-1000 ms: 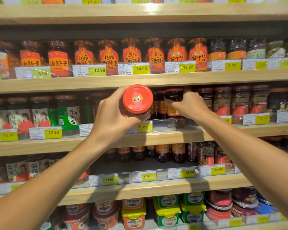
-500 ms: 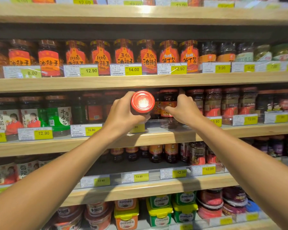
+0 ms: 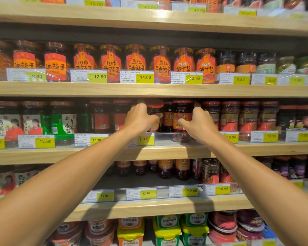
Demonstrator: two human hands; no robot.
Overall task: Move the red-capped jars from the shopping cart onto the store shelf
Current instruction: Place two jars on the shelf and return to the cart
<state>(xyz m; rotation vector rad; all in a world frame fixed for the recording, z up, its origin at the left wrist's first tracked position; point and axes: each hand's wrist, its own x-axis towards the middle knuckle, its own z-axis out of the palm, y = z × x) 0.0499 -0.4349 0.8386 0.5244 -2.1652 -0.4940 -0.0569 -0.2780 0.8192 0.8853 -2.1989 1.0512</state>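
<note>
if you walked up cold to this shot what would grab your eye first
Two bare arms reach up from the bottom corners to the middle shelf. There the left hand grips a red-capped jar going in among dark jars, while the right hand holds a neighbouring labelled jar just to its right. Next come the yellow price tags along every shelf edge and the row of orange-labelled jars one shelf higher.
</note>
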